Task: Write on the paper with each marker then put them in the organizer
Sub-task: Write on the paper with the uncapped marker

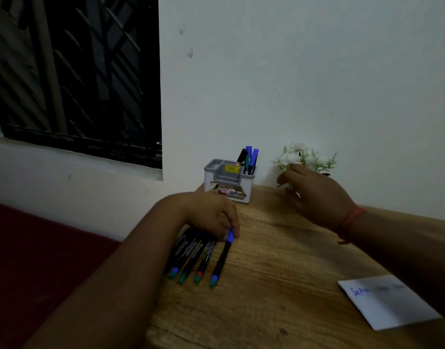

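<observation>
Several black markers [191, 258] lie side by side near the left edge of the wooden table [279, 260], their coloured ends toward me. My left hand [211, 215] rests on their far ends, and its fingertips pinch the blue cap of the rightmost marker [222, 258]. My right hand [314, 195] hovers over the table's far right with relaxed fingers, holding nothing. The grey and white organizer [229, 185] stands against the wall, with several markers [249, 159] upright in its rear right compartment. The white paper [392, 306], with blue writing on it, lies at the near right.
A small bunch of white artificial flowers [304, 157] stands by the wall, just behind my right hand. A dark barred window [77, 71] fills the upper left. A dark red surface [40, 260] lies below the table's left edge.
</observation>
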{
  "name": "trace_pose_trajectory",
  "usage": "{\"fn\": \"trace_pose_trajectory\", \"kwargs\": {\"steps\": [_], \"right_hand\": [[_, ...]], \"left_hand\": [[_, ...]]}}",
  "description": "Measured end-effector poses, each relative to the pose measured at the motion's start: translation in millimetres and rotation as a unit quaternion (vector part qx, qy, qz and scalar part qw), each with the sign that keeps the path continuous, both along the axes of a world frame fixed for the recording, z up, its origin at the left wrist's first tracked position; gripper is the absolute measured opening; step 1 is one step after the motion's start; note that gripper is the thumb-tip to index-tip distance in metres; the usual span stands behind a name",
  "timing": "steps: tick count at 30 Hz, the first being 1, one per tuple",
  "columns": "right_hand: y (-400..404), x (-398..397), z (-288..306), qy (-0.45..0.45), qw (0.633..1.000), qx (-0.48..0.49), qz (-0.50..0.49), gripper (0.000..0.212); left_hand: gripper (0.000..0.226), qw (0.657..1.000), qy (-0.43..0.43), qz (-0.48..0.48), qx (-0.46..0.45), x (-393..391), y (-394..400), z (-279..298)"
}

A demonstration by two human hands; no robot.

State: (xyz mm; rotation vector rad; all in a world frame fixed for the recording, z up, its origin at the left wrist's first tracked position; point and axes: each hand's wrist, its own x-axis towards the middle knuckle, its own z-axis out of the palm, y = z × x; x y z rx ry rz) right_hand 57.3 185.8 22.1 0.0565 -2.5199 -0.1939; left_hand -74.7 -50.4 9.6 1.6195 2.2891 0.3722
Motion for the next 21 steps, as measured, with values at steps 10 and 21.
{"fn": "trace_pose_trajectory", "kwargs": {"steps": [10,21], "right_hand": [[13,35,-6,-0.026,0.998,0.049,-0.005,0.025],[22,86,-23,-0.089,0.982,0.164,0.029,0.046]], "left_hand": [[0.022,0.988,0.145,-0.056,-0.013,16,29,-6],[0.017,0.966,0.035,-0.017,0.255,34,38,-8]]}}
